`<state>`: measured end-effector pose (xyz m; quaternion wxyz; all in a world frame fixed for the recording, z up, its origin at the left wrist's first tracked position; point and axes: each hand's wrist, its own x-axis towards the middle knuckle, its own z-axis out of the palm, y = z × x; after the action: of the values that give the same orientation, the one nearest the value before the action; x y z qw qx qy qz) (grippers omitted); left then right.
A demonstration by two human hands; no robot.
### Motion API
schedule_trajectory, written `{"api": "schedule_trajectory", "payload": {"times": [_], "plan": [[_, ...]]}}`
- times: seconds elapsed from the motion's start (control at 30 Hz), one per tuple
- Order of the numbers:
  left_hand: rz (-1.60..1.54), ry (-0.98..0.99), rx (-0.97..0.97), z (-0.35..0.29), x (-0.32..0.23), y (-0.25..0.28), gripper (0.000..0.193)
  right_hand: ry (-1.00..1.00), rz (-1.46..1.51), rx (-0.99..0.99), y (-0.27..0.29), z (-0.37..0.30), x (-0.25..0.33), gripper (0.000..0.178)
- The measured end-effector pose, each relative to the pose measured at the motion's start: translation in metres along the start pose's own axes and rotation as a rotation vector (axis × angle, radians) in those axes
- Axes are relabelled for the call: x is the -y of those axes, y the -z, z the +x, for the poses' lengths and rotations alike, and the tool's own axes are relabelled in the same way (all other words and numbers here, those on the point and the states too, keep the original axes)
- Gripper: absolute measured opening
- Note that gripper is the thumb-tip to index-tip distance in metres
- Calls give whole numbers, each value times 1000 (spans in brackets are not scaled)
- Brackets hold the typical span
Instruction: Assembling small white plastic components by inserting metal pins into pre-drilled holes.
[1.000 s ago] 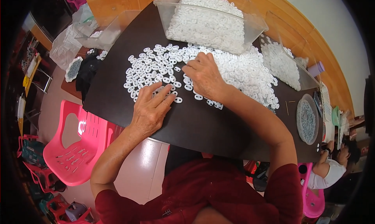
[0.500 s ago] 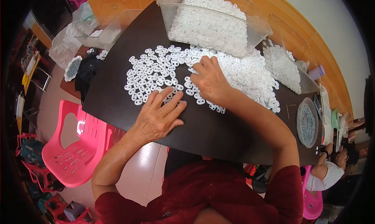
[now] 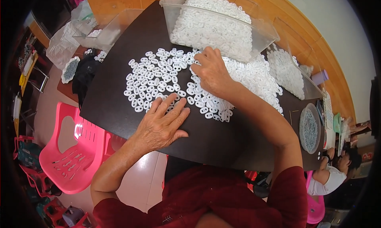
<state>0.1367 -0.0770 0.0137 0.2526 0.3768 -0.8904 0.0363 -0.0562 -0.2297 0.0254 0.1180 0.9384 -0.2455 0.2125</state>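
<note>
Small white oval plastic pieces with two holes lie on the dark table. On the left they form a spread-out layer (image 3: pixel 152 75); on the right is a deeper pile (image 3: pixel 254 79). My left hand (image 3: pixel 162 122) rests palm down at the near edge of the layer, its fingers apart and their tips on several pieces. My right hand (image 3: pixel 212 71) is at the left side of the pile, fingers curled in and closed. Its fingertips are turned away, so whatever they hold is hidden.
A clear bin (image 3: pixel 210 27) full of white pieces stands behind the pile. Another clear container (image 3: pixel 287 71) with pieces is at its right. A round tray (image 3: pixel 309 128) of grey-blue bits sits at the table's right edge. A pink chair (image 3: pixel 71 152) stands left; another person (image 3: pixel 335 172) sits right.
My right hand has moved slightly away from me and left. More pieces now lie loose at the pile's near left side. My left hand stays nearly in place on the layer.
</note>
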Motion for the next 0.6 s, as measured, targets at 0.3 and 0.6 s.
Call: {"api": "schedule_trajectory", "payload": {"times": [0.3, 0.6], "plan": [[5, 16, 5, 1, 1, 1, 56, -9, -1, -82, -15, 13, -5, 24], [-24, 29, -12, 0, 1, 2, 55, -22, 2, -94, -21, 22, -2, 18]]}}
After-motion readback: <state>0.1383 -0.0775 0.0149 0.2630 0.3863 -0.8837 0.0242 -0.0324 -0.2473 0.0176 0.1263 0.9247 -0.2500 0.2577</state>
